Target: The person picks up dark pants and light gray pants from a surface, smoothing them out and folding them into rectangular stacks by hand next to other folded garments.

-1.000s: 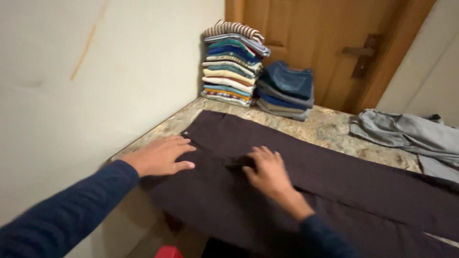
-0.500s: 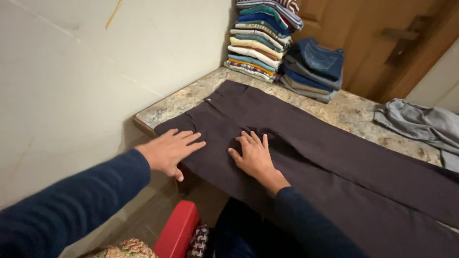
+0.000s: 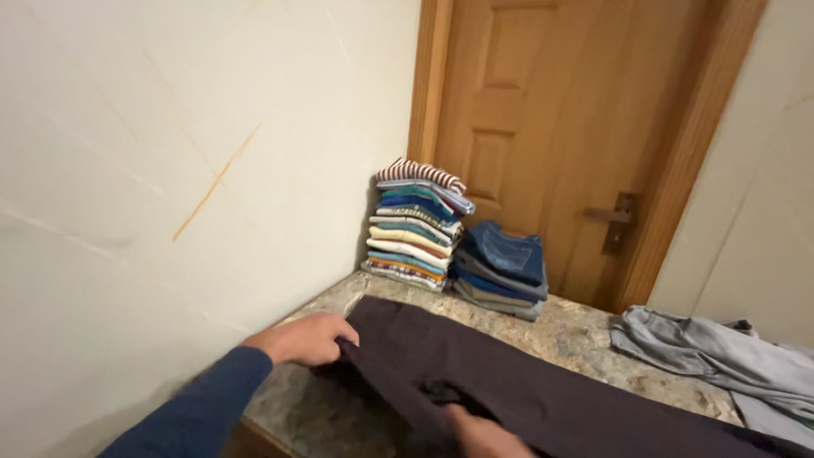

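Waistband lifted by left hand (image 3: 307, 339), trousers (image 3: 526, 394) seemingly lengthwise rightward

Cream wall (image 3: 170, 170), wooden door (image 3: 560, 127) with metal handle (image 3: 615, 219), speckled stone counter (image 3: 585, 335)

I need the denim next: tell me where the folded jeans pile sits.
In the head view the folded jeans pile sits at the back of the stone counter, against the wooden door, immediately right of the taller stack of folded shirts.

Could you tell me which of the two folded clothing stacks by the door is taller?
The multicoloured shirt stack against the wall; the jeans stack beside it is lower.
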